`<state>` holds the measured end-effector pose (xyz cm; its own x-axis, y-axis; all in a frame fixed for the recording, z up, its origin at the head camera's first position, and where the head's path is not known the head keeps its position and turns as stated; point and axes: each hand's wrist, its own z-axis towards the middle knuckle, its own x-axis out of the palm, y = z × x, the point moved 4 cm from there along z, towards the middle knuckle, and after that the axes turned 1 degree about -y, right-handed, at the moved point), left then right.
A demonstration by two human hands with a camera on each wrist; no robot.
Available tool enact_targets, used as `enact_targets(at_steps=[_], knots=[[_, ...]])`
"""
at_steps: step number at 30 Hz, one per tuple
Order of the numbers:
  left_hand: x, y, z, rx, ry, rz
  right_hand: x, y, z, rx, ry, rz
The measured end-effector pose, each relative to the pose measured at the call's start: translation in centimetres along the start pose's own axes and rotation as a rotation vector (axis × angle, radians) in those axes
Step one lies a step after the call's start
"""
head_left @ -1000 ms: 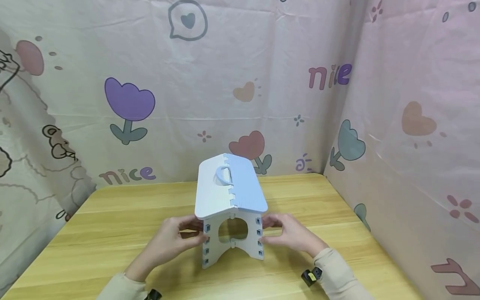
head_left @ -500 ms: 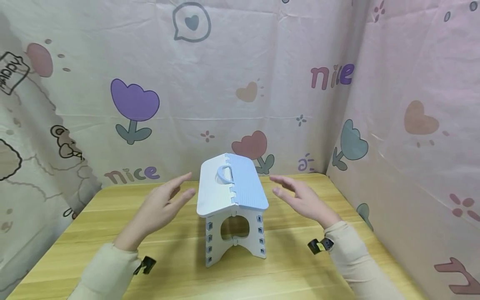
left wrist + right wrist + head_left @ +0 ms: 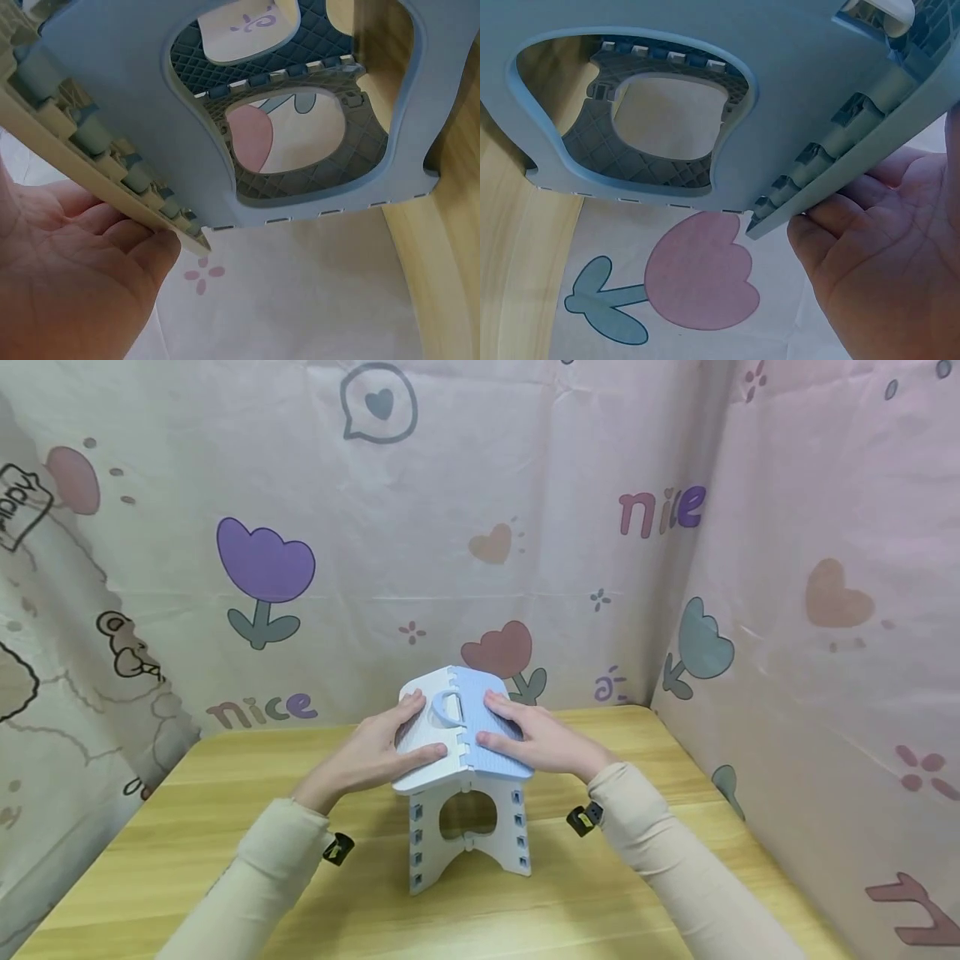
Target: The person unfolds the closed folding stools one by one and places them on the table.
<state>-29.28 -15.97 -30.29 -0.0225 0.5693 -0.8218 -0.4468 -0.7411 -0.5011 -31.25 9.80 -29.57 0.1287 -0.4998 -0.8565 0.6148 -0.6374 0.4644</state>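
A white and light blue plastic folding step stool (image 3: 429, 835) stands upright, its two-part top peaked like a roof along the hinge line. A small blue carry handle (image 3: 436, 713) sticks up from the ridge. My left hand (image 3: 375, 750) rests on the white half of the top with its fingers spread. On the blue half lies my right hand (image 3: 546, 739), thumb and fingers extended. Both wrist views look at the blue side panels (image 3: 120, 45) with large cutouts, and each palm shows along the lower edge of the top. Neither hand is curled around anything.
The stool stands on a wood-grain table (image 3: 247, 802). A printed cloth (image 3: 390, 527) with flowers and words hangs behind the table and along its sides. Each wrist carries a small black camera (image 3: 339, 848).
Both hands let go of the stool's lower sides, rose apart beside the top, then came inward onto the two roof halves. The stool stays in place with its top peaked.
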Motion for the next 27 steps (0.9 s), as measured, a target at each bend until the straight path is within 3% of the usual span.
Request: enact_targets(at_steps=[27], knots=[[-0.43,-0.84,0.98,-0.023,0.086,0.047,-0.28,0.21,-0.26,0.034,0.032,-0.032]])
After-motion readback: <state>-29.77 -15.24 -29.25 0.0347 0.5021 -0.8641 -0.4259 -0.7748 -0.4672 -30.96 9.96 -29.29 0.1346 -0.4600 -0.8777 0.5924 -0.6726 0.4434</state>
